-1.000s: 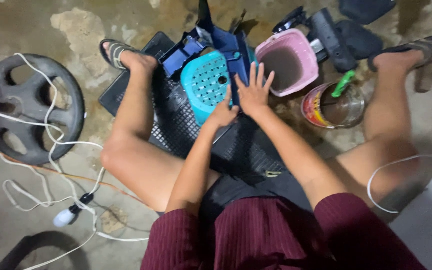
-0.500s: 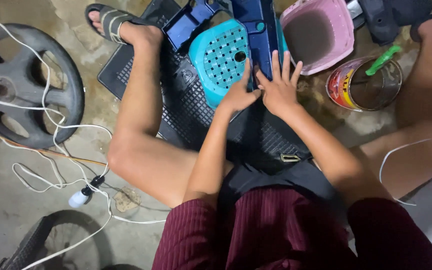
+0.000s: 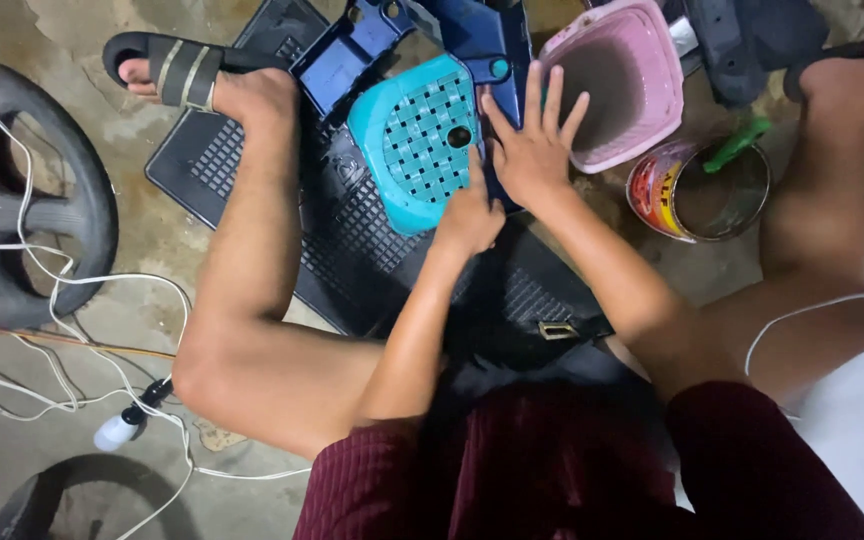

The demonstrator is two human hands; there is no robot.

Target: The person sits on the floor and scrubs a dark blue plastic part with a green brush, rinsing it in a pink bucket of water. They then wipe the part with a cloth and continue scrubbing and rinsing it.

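A teal plastic grille piece with a basket-weave pattern lies on a black rubber mat between my legs. My left hand pinches its lower right edge with curled fingers. My right hand lies flat with fingers spread on a dark blue plastic part beside the teal piece.
A pink plastic basket stands right of my right hand, and an open tin can with a green-handled tool in it sits below that. A tyre and white cables lie at left. My sandalled foot rests on the mat.
The view has closed in and shifted down. My left hand has slid onto the teal piece's lower right edge, while my right hand stays spread on the blue part.
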